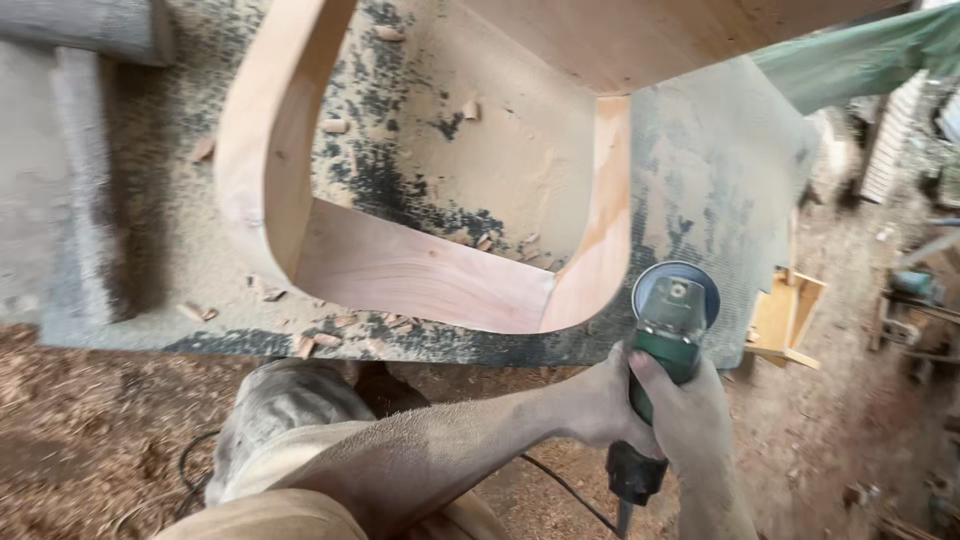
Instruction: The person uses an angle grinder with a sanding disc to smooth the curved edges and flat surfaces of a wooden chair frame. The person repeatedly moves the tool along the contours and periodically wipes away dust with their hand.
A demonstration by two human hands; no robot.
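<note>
A grey, dust-coated workbench (720, 170) fills most of the view, its top strewn with pale sawdust and small wood chips (335, 126), thickest toward the middle. At its far left corner lies a grey block (90, 28). Below the bench's near edge the floor (80, 430) is covered in reddish-brown shavings, and a thin black cable (190, 465) loops across it. Beyond the right edge, a small wooden box (785, 315) sits by the bench, with dim clutter and green cloth (860, 55) behind it in soft daylight.
</note>
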